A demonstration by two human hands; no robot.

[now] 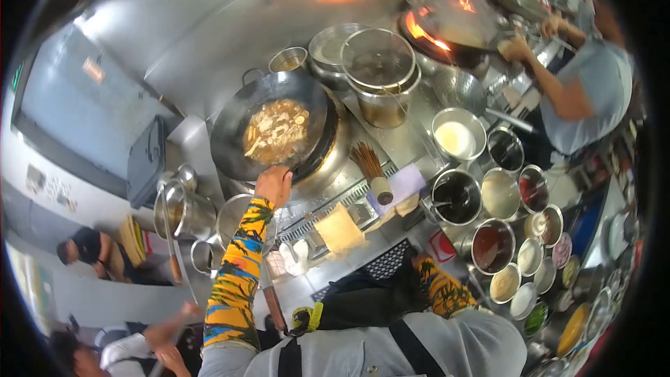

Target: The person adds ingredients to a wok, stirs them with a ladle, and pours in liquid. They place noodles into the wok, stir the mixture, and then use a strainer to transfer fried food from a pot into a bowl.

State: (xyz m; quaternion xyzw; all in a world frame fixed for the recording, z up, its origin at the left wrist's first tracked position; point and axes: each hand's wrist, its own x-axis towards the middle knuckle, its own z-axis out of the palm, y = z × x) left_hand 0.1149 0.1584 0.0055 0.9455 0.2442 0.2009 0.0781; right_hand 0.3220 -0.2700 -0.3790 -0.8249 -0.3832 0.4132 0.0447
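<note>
My left hand (273,185) is closed at the near edge of a large dark wok (227,122), where its handle would be; the fingers cover the grip itself. The wok tilts on the stove, and brown saucy food (277,131) with pale pieces lies inside it. A patterned yellow sleeve (237,272) covers my left arm. My right arm, in a matching sleeve (447,290), is bent close to my body, and its hand does not show. Below the wok are a folded yellow cloth (340,229) and a bamboo brush (368,164).
A strainer basket (378,63) tops a metal pot right of the wok. Several sauce and seasoning containers (493,246) crowd the right side. At upper right, a co-worker (590,94) handles a flaming wok (447,31). A metal pot (188,213) and other people (125,345) are at left.
</note>
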